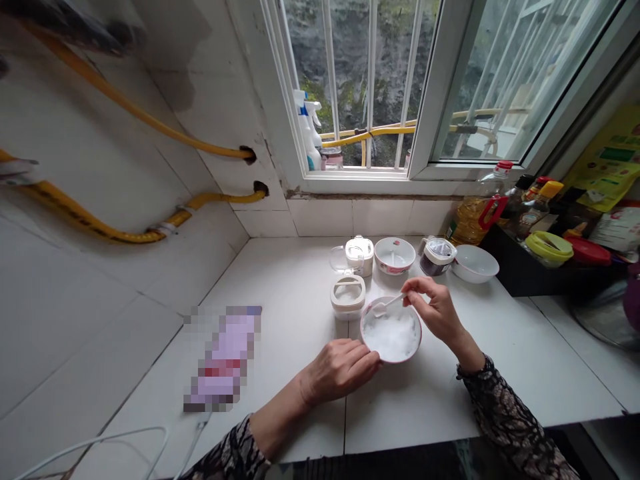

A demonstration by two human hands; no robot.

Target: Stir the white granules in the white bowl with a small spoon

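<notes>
Pinched by its handle between thumb and fingers of the right hand (433, 308): a white spoon (391, 303), inside the far-left rim line of a pink-rimmed bowl (419, 337) of white granules (393, 337). Pointing head-first toward the left edge of the white-tiled countertop (475, 373) and slightly toward its near edge, long axis slanting; hard to tell whether touching the granules. Gripping the bowl's near-left rim, with fingers curled: the left hand (345, 367). Just beside the bowl, toward the far-left corner, a lidded container (348, 305); near the far edge, a patterned bowl (395, 267) and a dark-filled jar (437, 261). Farther right along that edge, bottles (475, 212) and a yellow pouch (605, 160), with labels too small or blurred to read. Behind, a barred window (371, 80); leftward, a tiled wall (135, 313) with yellow hoses (145, 125).
</notes>
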